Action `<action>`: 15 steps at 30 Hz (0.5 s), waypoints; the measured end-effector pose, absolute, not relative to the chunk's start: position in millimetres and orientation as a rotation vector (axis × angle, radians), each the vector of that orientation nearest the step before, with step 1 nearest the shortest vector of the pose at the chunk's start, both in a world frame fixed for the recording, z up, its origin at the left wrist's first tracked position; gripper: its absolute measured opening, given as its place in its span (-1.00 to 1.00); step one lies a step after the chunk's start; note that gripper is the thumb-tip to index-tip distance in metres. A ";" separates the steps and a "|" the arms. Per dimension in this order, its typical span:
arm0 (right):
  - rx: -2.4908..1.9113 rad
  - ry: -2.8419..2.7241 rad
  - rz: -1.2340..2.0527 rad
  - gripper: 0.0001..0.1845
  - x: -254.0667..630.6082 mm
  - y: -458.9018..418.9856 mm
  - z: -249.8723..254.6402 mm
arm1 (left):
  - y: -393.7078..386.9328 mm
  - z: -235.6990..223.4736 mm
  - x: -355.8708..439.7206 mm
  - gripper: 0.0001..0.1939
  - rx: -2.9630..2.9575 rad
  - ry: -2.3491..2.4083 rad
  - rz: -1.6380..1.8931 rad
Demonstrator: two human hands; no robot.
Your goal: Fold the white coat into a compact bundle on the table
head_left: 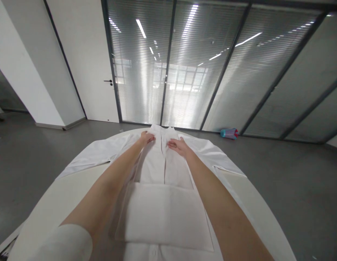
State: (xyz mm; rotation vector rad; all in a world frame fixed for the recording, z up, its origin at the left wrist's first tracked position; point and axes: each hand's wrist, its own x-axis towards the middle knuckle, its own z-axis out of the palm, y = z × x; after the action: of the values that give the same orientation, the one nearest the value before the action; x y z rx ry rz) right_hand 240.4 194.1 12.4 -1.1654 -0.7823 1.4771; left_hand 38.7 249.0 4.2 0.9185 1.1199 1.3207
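Head view: 2 hands lie flat, fingers spread, on a white shirt (163, 170) near its collar, at the far edge of a round white table (59, 203). L hand (146, 138) and R hand (178, 145) sit just apart, either side of the placket. Sleeves spread toward both table edges. Open grey floor (293, 174) all around; a teal bottle (228, 133) lies by the glass wall (212, 65).

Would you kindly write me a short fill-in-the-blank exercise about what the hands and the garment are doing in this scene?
1. Both hands rest on a white ____ spread across the round table.
2. The left hand and right hand lie near the garment's ____.
3. The garment's lower part is ____ up over its middle.
4. A teal bottle lies on the ____ by the glass wall.

Missing words: shirt; collar; folded; floor
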 end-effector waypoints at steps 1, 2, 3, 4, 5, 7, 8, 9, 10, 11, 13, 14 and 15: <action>-1.159 -0.767 1.482 0.05 240.7 197.6 13.4 | 248.3 5.1 39.1 -0.68 0.922 1.129 1.320; -1.150 -0.755 1.488 0.00 241.7 200.8 14.6 | 247.0 6.4 39.3 -0.72 0.928 1.130 1.321; -1.138 -0.746 1.496 -0.05 243.3 203.8 16.0 | 245.2 7.8 39.1 -0.77 0.936 1.125 1.330; -1.125 -0.739 1.509 -0.11 245.4 206.5 17.2 | 243.0 9.4 38.8 -0.82 0.946 1.113 1.344; -1.111 -0.738 1.527 -0.18 247.8 209.0 18.2 | 240.5 11.1 38.5 -0.85 0.955 1.096 1.363; -1.090 -0.756 1.583 -0.37 252.6 213.7 19.7 | 235.0 14.4 38.2 -0.86 0.974 1.058 1.406; -1.086 -0.774 1.614 -0.45 254.6 215.7 20.2 | 232.3 16.1 38.3 -0.85 0.983 1.040 1.424; -1.088 -0.793 1.641 -0.49 256.1 217.5 21.0 | 229.6 17.9 38.7 -0.84 0.991 1.024 1.439; -1.092 -0.807 1.659 -0.51 256.8 218.6 22.1 | 227.1 19.8 39.2 -0.82 0.999 1.012 1.449; -1.100 -0.811 1.662 -0.52 256.9 219.0 23.9 | 224.6 21.9 39.8 -0.80 1.005 1.003 1.456; -1.105 -0.789 1.625 -0.52 255.2 216.5 30.1 | 219.3 27.0 40.3 -0.76 1.013 0.992 1.471; -1.099 -0.767 1.593 -0.50 254.0 213.3 34.6 | 216.1 29.7 40.1 -0.74 1.012 0.992 1.480; -1.089 -0.740 1.561 -0.48 252.9 208.8 39.8 | 212.4 32.4 39.5 -0.72 1.007 0.999 1.488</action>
State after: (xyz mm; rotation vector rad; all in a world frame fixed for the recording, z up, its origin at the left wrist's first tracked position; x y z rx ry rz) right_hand 252.9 208.8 39.8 -1.0886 -0.7402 1.5615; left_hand 39.5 212.4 32.4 1.0070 0.9986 1.4884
